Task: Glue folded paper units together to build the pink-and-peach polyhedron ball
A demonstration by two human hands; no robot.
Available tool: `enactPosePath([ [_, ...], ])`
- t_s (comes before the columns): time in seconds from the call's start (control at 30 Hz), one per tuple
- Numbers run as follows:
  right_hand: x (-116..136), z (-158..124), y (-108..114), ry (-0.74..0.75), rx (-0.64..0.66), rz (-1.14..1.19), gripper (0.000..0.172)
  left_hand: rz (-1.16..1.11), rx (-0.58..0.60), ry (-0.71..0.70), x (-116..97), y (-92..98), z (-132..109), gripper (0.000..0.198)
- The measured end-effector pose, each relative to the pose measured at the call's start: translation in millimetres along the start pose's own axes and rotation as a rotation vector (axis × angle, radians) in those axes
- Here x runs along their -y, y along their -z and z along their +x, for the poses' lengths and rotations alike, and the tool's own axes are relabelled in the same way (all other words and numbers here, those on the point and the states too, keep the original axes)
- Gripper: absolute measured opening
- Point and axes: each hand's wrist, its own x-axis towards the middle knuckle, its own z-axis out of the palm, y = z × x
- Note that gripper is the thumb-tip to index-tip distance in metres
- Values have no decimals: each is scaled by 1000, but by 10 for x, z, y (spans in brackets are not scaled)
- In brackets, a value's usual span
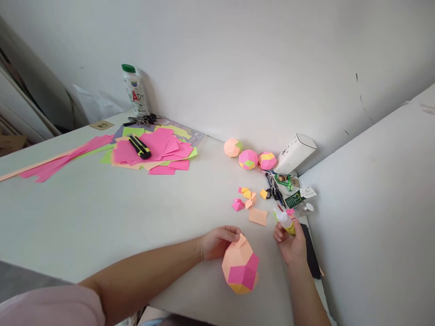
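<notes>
My left hand grips the upper edge of a folded paper ball, with peach, pink and orange faces, held over the near part of the table. In my right hand is a small glue bottle with a white cap and yellow label, its tip pointing up and to the left. Between the hands and a little beyond lie a flat peach paper piece and several small folded paper units in pink, orange and peach.
Three finished-looking paper balls rest by the wall, beside a white box. Scissors and other small items crowd the right edge. At the left, a box cutter lies on stacked pink paper, near a white bottle.
</notes>
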Motion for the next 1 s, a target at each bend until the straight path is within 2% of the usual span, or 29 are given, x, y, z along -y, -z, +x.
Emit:
enactPosePath([
  [0.1,-13,6,39,48,-35,23,22,-3,-1,-1,-2,9,-1,14],
  [0.17,-28,7,47,53,-29,-37,23,-1,-3,-1,-3,9,0,12],
  [0.27,-104,17,71,67,-59,-218,32,6,-1,1,-1,4,2,10],
  [0.37,-203,33,110,140,-92,-449,42,14,9,5,3,2,0,8],
  [0.57,-295,49,169,267,-165,-754,50,27,33,21,17,19,-4,8],
  [0.7,-299,23,139,306,-127,-929,47,38,48,26,29,35,-1,8],
  [0.8,-262,-16,79,327,-111,-1059,53,49,55,24,29,30,-6,7],
  [0.87,-211,-56,41,453,-131,-1141,57,49,54,23,26,20,-12,7],
  [0.9,-180,-84,27,580,-152,-1179,57,49,55,23,23,14,-14,7],
  [1.0,-97,-213,-4,1147,-247,-1162,42,54,60,23,15,2,-18,8],
])
